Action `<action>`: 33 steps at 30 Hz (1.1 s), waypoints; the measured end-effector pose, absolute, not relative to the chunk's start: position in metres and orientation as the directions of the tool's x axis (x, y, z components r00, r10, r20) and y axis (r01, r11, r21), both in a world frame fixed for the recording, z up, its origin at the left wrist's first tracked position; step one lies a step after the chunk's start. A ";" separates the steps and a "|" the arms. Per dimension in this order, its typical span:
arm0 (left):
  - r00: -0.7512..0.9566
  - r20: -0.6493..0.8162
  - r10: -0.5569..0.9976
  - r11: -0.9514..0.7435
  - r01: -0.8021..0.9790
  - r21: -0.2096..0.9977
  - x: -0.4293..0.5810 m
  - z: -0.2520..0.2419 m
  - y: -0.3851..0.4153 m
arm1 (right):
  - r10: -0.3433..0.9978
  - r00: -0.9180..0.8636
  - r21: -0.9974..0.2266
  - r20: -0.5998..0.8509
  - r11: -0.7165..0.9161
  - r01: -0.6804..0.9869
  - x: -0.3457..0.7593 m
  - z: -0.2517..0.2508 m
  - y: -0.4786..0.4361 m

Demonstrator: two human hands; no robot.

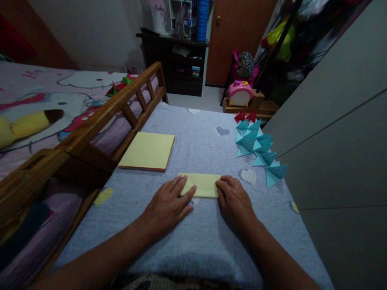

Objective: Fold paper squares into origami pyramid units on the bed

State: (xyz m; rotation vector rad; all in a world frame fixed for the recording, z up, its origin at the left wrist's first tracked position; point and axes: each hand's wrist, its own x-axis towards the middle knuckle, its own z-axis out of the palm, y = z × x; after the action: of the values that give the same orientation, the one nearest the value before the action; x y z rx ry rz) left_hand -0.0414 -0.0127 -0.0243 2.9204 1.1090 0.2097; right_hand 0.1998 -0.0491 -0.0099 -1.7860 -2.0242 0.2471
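A yellow sheet of paper folded into a long rectangle (202,184) lies on the blue bedspread (193,137) in front of me. My left hand (167,205) lies flat with its fingers stretched out, the fingertips resting on the paper's left end. My right hand (234,201) has its fingers curled, pressing on the paper's right end. A stack of yellow square sheets (148,150) lies farther back on the left. Several folded teal paper pieces (256,145) and two red ones (245,116) sit in a cluster at the back right.
A wooden bed rail (121,108) runs along the left, with a patterned bed behind it. A grey wall or wardrobe panel (338,133) borders the right. A dark shelf unit (175,60), a wooden door (236,36) and a pink toy (240,92) stand at the back.
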 end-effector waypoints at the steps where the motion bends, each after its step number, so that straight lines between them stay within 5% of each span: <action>1: 0.742 0.112 0.661 -0.749 0.660 0.057 -0.041 -0.024 -0.013 | 0.977 -0.099 -0.373 0.190 0.165 0.913 0.200 -0.009 -0.049; 13: 0.753 0.108 0.649 -0.761 0.643 0.086 -0.043 -0.023 -0.019 | 0.958 -0.237 -0.106 0.160 0.255 0.961 0.196 -0.003 -0.056; 33: 0.747 0.115 0.655 -0.756 0.647 0.099 -0.042 -0.023 -0.020 | 0.956 -0.227 -0.141 0.188 0.254 0.957 0.199 -0.008 -0.055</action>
State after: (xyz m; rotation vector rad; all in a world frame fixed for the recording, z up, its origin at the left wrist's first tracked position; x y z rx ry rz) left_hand -0.0423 -0.0195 -0.0229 2.8866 1.0770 0.2202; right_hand 0.1991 -0.0554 -0.0079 -1.7861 -2.2909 -0.0063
